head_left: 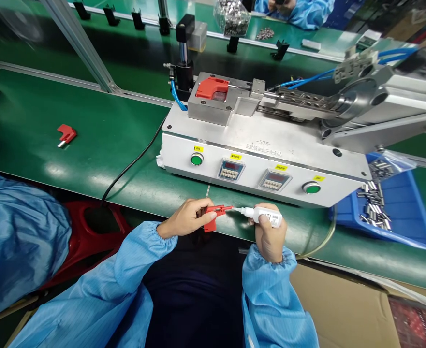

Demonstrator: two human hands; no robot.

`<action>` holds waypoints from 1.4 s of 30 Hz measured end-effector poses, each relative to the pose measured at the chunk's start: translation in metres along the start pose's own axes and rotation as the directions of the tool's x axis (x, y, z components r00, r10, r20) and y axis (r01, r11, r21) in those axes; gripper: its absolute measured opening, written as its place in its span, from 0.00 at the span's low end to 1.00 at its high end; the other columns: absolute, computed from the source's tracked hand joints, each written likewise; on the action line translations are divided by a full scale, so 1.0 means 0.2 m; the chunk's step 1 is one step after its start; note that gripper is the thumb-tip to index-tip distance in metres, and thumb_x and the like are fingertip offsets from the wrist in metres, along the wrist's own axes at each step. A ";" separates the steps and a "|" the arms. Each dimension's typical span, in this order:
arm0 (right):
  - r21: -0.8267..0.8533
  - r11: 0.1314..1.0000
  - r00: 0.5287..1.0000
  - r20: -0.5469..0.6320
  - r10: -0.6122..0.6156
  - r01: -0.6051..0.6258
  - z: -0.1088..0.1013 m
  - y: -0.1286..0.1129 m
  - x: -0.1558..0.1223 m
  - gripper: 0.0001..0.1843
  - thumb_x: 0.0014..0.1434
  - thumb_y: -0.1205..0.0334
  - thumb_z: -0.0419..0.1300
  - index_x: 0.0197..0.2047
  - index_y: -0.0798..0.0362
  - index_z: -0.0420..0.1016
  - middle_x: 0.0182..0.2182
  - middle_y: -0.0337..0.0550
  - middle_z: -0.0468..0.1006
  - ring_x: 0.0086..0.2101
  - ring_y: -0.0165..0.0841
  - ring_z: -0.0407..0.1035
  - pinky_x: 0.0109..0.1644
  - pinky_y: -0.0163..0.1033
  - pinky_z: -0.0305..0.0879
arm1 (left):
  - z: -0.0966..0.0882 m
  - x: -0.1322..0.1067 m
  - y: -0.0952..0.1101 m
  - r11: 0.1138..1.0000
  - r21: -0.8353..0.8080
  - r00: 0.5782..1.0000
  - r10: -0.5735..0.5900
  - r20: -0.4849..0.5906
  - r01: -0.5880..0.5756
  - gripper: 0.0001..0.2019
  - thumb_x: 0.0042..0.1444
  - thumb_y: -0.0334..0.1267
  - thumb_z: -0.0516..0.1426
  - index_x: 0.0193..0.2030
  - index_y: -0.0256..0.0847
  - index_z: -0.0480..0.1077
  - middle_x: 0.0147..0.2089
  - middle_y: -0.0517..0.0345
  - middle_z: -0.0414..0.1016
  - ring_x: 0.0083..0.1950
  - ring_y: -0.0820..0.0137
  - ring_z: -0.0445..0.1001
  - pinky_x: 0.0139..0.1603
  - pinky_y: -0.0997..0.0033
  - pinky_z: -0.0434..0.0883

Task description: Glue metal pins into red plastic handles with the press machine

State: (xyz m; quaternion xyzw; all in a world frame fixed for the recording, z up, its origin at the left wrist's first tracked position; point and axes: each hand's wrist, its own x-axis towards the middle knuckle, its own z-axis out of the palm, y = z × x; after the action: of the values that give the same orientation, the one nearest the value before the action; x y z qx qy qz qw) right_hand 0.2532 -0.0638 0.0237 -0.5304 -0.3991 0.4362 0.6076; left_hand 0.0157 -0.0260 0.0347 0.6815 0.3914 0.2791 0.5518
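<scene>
spare red plastic L-shaped piece point(66, 134) lies loose on green counter point(107, 125) | left hand point(187, 220) fingers pinch small red plastic part point(214, 212) level over the counter's near edge, free end rightward, apparently to meet the nozzle | right hand point(269, 237) fingers clenched round white squeeze bottle point(265, 216), tip touching part | blue tray point(412, 203) of metal pins near

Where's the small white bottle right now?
Head view: the white bottle is in the right hand, low centre, in front of the control box, its nozzle at the tip of the red part held in the left hand.
</scene>
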 end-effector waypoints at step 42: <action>-0.076 0.997 1.000 -0.005 -0.012 0.011 0.00 0.01 -0.01 0.25 0.53 0.36 0.72 0.37 0.48 0.75 0.25 0.38 0.74 0.22 0.33 0.67 0.27 0.40 0.64 | -0.01 0.00 0.02 0.999 0.024 1.000 -0.030 0.008 0.030 0.17 0.68 0.50 0.55 0.36 0.40 0.71 0.27 0.62 0.67 0.28 0.72 0.63 0.29 0.73 0.61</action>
State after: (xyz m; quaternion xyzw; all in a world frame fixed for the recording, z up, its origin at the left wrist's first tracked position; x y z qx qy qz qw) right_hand 0.2534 -0.0650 0.0210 -0.5520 -0.4169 0.4158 0.5904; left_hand 0.0155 -0.0255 0.0380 0.6832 0.4025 0.2635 0.5493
